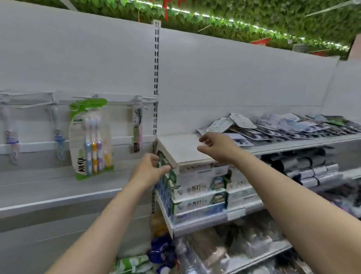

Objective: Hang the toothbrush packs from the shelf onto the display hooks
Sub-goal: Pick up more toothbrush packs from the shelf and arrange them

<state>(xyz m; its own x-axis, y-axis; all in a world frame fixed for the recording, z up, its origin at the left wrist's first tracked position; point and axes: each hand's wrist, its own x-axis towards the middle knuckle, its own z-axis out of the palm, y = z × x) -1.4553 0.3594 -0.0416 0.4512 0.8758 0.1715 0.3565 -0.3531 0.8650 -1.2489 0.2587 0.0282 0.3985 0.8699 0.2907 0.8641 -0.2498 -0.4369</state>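
A green-carded multi-pack of toothbrushes hangs from a white display hook on the left wall panel. A single slim toothbrush pack hangs from the hook beside the slotted upright. Two pale single packs hang further left. Flat toothbrush packs lie in overlapping piles along the white shelf at right. My right hand hovers open over the shelf's bare left end, just short of the nearest packs. My left hand is open by the shelf's left corner, holding nothing.
Stacked toothpaste boxes fill the shelf beneath. Dark rolled items sit to their right. Bagged goods and bottles crowd the lowest shelves. A slotted metal upright divides the wall panels. Leafy garland and red decorations hang overhead.
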